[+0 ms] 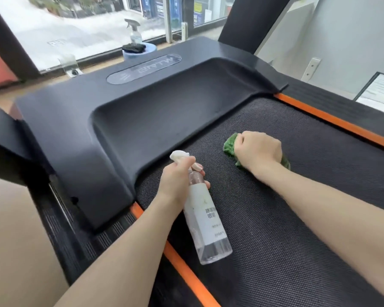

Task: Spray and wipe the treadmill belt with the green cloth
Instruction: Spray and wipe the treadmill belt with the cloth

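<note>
While pressed down on the black treadmill belt [275, 229] near the motor cover [142, 111], held the green cloth [230, 146] bunched under the curled right hand [258, 150]. Gripped the clear spray bottle [205, 218] by its neck in the left hand [180, 176], tilted, white nozzle [179, 155] pointed away, just beside the orange side strip [180, 260].

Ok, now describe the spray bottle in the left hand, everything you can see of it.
The spray bottle is clear plastic with a white trigger head and a white label bearing dark printed characters. Clear liquid shows near its base. It is tilted, nozzle toward the black motor cover, base toward the camera, held above the treadmill belt near the orange side strip. The left hand grips its neck just below the head.
</note>
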